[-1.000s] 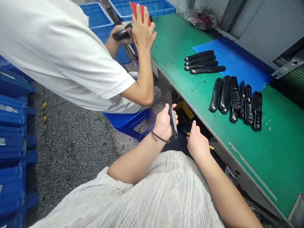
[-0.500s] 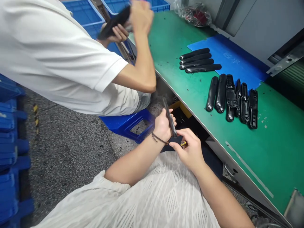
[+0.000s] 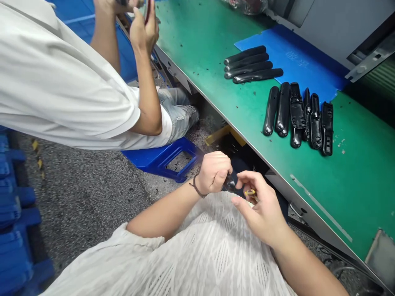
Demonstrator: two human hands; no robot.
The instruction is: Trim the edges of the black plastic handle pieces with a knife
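My left hand (image 3: pixel 215 172) is wrapped round a black plastic handle shell (image 3: pixel 229 184) in front of my lap. Only the shell's glossy rounded end shows below the fist; the rest is hidden. Just to its right is my right hand (image 3: pixel 261 205), thumb and forefinger apart and not touching the shell. Its other fingers are curled round a small yellow tool (image 3: pixel 250 193), whose kind I cannot make out. On the green bench, several similar black handle shells (image 3: pixel 272 111) lie side by side, some with their hollow, ribbed inside facing up.
More black shells (image 3: pixel 253 65) lie partly on a blue sheet (image 3: pixel 288 49) on the green bench (image 3: pixel 247 111). At left, a co-worker in a white shirt (image 3: pixel 77 90) sits on a blue stool (image 3: pixel 166 158). A yellow-rimmed bin (image 3: pixel 217 135) stands under the bench, blue crates (image 3: pixel 15 222) at far left.
My left hand has turned over, so the shell that stood up lengthwise now shows just its rounded end. My right hand has moved off it to the right. The co-worker's arms have shifted left.
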